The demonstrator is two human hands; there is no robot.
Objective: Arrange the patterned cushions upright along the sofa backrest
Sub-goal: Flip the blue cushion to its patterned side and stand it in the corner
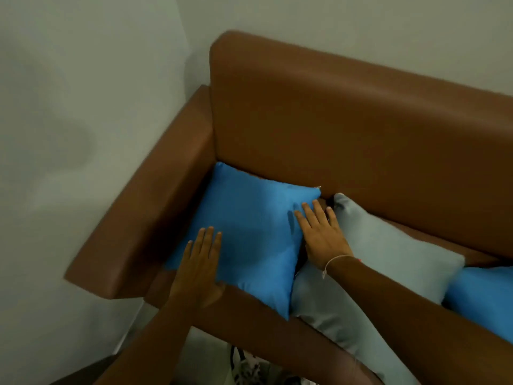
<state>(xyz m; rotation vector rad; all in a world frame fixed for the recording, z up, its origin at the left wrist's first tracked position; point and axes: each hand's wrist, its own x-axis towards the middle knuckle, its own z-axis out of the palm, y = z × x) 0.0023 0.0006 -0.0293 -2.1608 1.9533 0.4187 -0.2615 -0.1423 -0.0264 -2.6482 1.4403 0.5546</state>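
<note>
A bright blue cushion (249,232) lies flat on the seat of the brown sofa, in the corner by the armrest (144,207) and below the backrest (347,129). My left hand (201,268) rests flat on its near left part, fingers apart. At the cushion's right edge my right hand (323,237) lies flat with fingers spread, between it and a pale grey-blue cushion (388,262) that lies beside it. A second bright blue cushion (488,295) shows at the right edge. Neither hand grips anything.
Pale walls stand behind and to the left of the sofa. Under the seat's front edge a patterned black-and-white thing (247,368) is partly visible on the floor. The backrest has nothing leaning against it.
</note>
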